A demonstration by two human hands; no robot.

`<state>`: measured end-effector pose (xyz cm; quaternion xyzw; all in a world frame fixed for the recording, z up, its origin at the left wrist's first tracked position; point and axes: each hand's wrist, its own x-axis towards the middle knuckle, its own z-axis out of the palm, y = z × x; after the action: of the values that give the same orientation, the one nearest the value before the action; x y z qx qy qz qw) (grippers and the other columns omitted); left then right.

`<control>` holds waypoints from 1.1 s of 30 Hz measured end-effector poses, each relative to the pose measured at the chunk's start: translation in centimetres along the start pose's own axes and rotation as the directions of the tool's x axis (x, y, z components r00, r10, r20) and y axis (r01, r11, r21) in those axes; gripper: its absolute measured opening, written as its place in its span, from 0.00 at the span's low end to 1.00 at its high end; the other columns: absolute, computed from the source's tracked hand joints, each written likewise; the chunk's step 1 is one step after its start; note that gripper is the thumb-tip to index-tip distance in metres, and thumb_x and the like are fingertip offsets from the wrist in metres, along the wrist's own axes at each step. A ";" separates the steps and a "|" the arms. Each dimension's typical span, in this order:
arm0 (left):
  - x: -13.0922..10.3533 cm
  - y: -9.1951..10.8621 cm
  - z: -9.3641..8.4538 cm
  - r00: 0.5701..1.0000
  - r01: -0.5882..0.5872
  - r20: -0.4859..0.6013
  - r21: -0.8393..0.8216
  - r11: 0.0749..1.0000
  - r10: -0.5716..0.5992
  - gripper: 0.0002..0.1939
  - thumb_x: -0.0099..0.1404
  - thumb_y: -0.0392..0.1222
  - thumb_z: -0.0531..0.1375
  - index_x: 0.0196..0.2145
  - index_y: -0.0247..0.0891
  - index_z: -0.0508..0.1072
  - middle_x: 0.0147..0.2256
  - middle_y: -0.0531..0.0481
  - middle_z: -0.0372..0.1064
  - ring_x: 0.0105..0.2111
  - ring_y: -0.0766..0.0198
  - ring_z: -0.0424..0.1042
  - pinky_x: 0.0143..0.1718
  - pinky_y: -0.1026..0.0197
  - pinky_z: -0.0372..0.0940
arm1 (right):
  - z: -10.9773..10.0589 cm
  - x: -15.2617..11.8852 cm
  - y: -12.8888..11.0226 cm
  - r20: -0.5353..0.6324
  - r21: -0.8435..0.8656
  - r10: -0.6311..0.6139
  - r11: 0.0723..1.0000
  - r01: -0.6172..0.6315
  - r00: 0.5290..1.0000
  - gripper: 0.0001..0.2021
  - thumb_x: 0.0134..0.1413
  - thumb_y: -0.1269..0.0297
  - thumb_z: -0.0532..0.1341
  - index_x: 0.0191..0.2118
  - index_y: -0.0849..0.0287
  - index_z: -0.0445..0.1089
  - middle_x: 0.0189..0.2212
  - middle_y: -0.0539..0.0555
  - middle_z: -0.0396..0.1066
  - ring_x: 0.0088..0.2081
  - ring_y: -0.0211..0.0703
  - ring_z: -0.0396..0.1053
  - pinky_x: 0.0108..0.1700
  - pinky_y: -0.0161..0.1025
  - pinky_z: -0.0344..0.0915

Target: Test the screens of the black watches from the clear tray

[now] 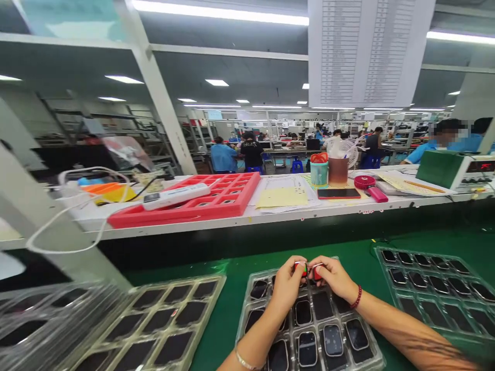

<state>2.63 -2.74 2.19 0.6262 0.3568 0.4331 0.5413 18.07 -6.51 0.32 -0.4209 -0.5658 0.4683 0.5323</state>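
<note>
Both hands meet over the far part of a clear plastic tray (pixel 242 314) that holds several dark watch-like devices (pixel 333 340). Closed fingers of my left hand (pixel 289 281) grip a small device with a lit red and green screen (pixel 300 267). Right beside it, my right hand (pixel 334 278) pinches another small piece showing red (pixel 317 271). The fingers cover most of both pieces, so whether they are joined cannot be seen.
More device trays lie at the right (pixel 425 278) and left (pixel 216 291), with stacked trays (pixel 96 309) at far left. A white shelf (pixel 278 214) crosses ahead, bearing a red foam tray (pixel 247 198), a phone (pixel 339 194), cups and a green-sided instrument (pixel 441 167). People sit beyond.
</note>
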 end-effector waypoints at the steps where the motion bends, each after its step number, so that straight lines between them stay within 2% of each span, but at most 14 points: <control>1: 0.0 -0.1 0.0 1.000 -0.002 -0.005 -0.014 1.000 0.002 0.16 0.57 0.52 0.57 0.35 0.35 0.70 0.28 0.51 0.66 0.26 0.65 0.67 0.27 0.64 0.65 | 0.0 -0.1 0.0 0.004 -0.007 0.000 1.000 0.000 1.000 0.16 0.54 0.51 0.59 0.37 0.60 0.69 0.27 0.51 0.71 0.27 0.37 0.67 0.28 0.33 0.65; 10: -0.1 -0.5 0.1 0.999 -0.023 -0.044 -0.076 0.997 0.019 0.16 0.59 0.51 0.55 0.35 0.35 0.70 0.29 0.50 0.66 0.27 0.66 0.67 0.29 0.64 0.66 | -0.3 -0.4 0.0 0.047 -0.082 0.025 0.996 -0.021 0.999 0.20 0.53 0.45 0.59 0.36 0.60 0.68 0.28 0.53 0.71 0.29 0.41 0.67 0.27 0.34 0.65; 19: -0.3 0.0 0.3 0.997 0.040 -0.061 -0.075 0.996 -0.045 0.10 0.61 0.41 0.53 0.37 0.36 0.71 0.29 0.51 0.67 0.26 0.68 0.67 0.30 0.65 0.66 | -0.7 -0.4 0.5 0.066 -0.102 0.051 0.994 -0.045 0.996 0.19 0.54 0.47 0.59 0.38 0.60 0.68 0.30 0.54 0.70 0.31 0.41 0.66 0.29 0.36 0.66; 25: -0.3 0.0 0.3 0.996 0.064 -0.058 -0.080 0.995 -0.069 0.10 0.62 0.37 0.51 0.39 0.36 0.71 0.30 0.51 0.68 0.25 0.69 0.68 0.30 0.67 0.66 | -1.0 -0.3 0.7 0.089 -0.121 0.047 0.992 -0.036 0.995 0.17 0.56 0.49 0.57 0.39 0.60 0.68 0.31 0.55 0.69 0.33 0.43 0.67 0.31 0.37 0.67; 33: -0.2 -0.3 0.4 0.998 0.044 -0.046 -0.056 0.997 -0.046 0.13 0.59 0.32 0.53 0.41 0.35 0.70 0.31 0.50 0.69 0.28 0.68 0.69 0.31 0.67 0.66 | -0.7 -0.5 0.1 0.075 -0.115 0.027 0.993 -0.019 0.997 0.15 0.57 0.53 0.57 0.42 0.60 0.67 0.32 0.54 0.69 0.32 0.42 0.67 0.33 0.38 0.67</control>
<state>2.89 -3.06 1.86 0.5926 0.3714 0.4451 0.5593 18.81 -6.91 0.15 -0.4389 -0.6066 0.4571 0.4800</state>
